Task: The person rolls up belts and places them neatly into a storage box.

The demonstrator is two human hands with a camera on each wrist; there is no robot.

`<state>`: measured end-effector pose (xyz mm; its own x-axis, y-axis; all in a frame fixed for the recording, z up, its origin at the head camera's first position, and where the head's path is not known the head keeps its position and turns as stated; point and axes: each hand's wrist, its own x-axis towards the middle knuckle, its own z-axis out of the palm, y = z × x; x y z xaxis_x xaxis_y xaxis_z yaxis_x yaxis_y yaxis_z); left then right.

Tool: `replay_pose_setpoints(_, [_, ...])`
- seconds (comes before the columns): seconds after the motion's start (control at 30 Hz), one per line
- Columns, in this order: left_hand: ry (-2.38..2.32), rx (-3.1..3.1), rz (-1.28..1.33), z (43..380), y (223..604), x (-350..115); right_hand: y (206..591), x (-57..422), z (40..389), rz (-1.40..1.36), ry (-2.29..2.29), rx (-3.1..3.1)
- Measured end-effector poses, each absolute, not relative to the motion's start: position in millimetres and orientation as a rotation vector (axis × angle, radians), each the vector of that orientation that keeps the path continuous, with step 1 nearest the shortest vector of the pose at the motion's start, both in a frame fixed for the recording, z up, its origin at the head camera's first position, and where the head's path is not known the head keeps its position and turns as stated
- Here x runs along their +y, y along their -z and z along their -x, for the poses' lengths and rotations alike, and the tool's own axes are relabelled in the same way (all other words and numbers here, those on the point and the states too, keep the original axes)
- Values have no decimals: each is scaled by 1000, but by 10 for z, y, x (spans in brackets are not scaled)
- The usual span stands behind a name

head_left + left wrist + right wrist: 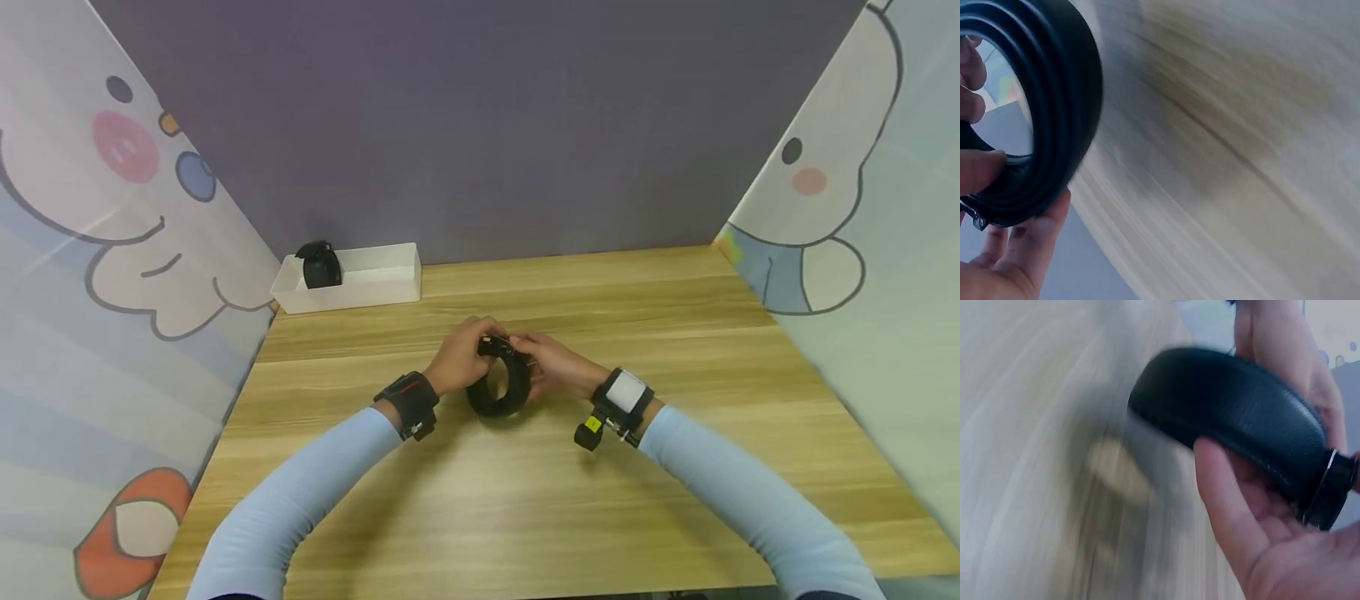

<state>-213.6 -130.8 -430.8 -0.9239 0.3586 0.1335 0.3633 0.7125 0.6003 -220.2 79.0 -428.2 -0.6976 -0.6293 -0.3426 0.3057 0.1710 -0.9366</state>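
Note:
A coiled black belt [497, 408] is held in the air above the middle of the table, its round opening facing the head camera. My left hand [459, 358] grips the upper left of the coil. On the upper right side, my right hand [557, 365] holds the same coil, with the fingers of both hands close together at the top. Stacked layers of the belt [1063, 94] show in the left wrist view. Its smooth outer face [1229, 403] fills much of the right wrist view, beside a dark band with a shiny edge [1333, 484], perhaps the buckle end.
At the back left of the wooden table [675, 500] stands a white tray [382, 283] with a black rolled item [322, 267] inside. A grey panel [480, 125] closes the back, and printed cartoon panels stand at both sides.

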Motion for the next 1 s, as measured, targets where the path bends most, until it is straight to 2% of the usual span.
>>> replay_pose_setpoints(0.17, [1238, -2821, 490, 2208, 4307, -1343, 4159, 681, 2171, 309, 1642, 1784])
replay_pose_setpoints(0.33, [1436, -2751, 244, 2273, 4186, -1346, 3948, 594, 2223, 271, 1672, 1879])
replay_pose_setpoints(0.53, [1562, -2589, 32, 2167, 3958, -1304, 3662, 474, 2386, 343, 1728, 2005])
replay_pose_setpoints(0.8, [1413, -2417, 135, 1876, 3864, -1297, 3271, 233, 2619, 389, 1791, 2121])
replay_pose_setpoints(1.0, [1364, -2253, 104, 2026, 3892, -1426, 3102, -33, 2788, 406, 1796, 2132])
